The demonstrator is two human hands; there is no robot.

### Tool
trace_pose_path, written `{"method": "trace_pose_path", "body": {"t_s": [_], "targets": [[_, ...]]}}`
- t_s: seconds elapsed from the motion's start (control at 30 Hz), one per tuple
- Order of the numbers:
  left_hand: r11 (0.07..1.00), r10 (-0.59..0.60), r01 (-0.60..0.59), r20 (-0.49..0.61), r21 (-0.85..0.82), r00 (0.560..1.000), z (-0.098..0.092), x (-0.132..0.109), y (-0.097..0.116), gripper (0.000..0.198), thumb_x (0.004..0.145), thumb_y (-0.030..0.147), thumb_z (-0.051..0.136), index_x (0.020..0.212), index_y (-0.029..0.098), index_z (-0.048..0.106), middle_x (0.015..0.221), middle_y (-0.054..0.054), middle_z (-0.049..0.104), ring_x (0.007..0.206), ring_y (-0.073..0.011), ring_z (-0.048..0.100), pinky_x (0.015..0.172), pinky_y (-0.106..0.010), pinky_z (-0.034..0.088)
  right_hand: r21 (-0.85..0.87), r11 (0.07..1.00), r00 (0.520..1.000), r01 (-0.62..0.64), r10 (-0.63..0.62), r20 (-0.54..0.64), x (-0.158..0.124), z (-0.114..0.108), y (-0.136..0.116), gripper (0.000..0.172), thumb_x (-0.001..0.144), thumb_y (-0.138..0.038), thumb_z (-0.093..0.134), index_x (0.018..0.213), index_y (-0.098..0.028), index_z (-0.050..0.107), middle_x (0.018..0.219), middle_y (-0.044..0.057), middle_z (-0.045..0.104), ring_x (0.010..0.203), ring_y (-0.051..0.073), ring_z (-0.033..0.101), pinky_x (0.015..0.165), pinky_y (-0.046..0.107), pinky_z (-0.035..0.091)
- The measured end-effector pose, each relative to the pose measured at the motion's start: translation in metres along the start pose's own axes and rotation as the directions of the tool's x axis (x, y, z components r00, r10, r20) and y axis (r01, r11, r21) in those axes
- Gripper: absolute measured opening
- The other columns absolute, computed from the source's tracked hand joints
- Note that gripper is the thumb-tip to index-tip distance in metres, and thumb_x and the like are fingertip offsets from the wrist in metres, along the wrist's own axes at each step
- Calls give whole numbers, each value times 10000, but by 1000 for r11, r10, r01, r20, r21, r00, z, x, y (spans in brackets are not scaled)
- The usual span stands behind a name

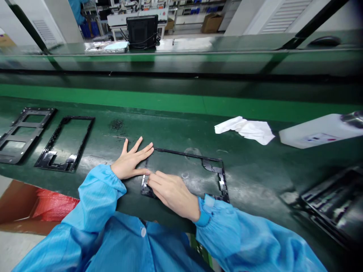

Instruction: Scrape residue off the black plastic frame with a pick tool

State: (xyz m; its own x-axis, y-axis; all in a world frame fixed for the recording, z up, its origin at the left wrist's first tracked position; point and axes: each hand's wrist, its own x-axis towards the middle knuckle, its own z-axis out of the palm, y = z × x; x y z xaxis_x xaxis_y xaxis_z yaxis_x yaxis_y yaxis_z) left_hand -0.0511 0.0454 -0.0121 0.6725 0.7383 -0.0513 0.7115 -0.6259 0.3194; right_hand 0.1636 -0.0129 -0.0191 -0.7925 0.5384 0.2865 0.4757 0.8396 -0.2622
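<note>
A thin black plastic frame [184, 153] lies flat on the green tabletop [176, 124] in front of me, its long side running left to right. My left hand [130, 160] is palm down with spread fingers, the index fingertip at the frame's upper left corner and the thumb at its left side. Over the same left side, my right hand [172, 190] has its fingers pinched together next to my left thumb. Whatever those fingers hold, if anything, is hidden. Small dark scraps [116, 124] lie on the table beyond my left hand.
On the left lie a similar black frame [82, 151] and a thicker black fixture plate [27, 141]. A crumpled white cloth [246, 129], a white bottle [314, 131] and stacked black parts [334, 204] are on the right. A cardboard box [17, 204] with red wrap stands below the table edge.
</note>
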Motion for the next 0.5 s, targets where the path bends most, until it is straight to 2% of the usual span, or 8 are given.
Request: {"method": "trace_pose_path", "body": {"t_s": [0.07,0.23,0.4,0.5], "targets": [[1000,2,-2,0,-5,1000,0,0,0,770,921,521,528,1533,315,107,1564,-64,227,1463,-321,-34,1055,-678,-131,18,1000,1000,10,-10,10,0,-1,1,231,1001,-166,386,871,-178,576,922,53,609,775,164,519,603,286,385],[1000,4,-4,15,-12,1000,-1,0,0,754,935,515,504,1534,312,94,1569,-57,208,1463,-314,-54,1052,-684,-136,33,998,999,-52,52,-11,1,-1,2,231,1011,-180,372,899,-172,573,939,52,619,785,162,518,615,277,387],[1000,-3,3,23,-6,1000,-1,0,0,761,928,513,522,1534,312,106,1571,-62,200,1462,-316,-62,1049,-683,-143,19,1000,1000,10,-10,15,0,1,3,230,1009,-176,373,888,-177,569,941,56,612,796,164,518,626,279,390],[1000,-4,4,24,-10,1000,-1,0,0,759,932,514,515,1534,317,98,1571,-62,200,1462,-316,-59,1051,-680,-144,38,999,1000,0,0,13,0,1,4,227,1005,-175,380,870,-177,562,932,48,611,785,159,514,616,276,386]]}}
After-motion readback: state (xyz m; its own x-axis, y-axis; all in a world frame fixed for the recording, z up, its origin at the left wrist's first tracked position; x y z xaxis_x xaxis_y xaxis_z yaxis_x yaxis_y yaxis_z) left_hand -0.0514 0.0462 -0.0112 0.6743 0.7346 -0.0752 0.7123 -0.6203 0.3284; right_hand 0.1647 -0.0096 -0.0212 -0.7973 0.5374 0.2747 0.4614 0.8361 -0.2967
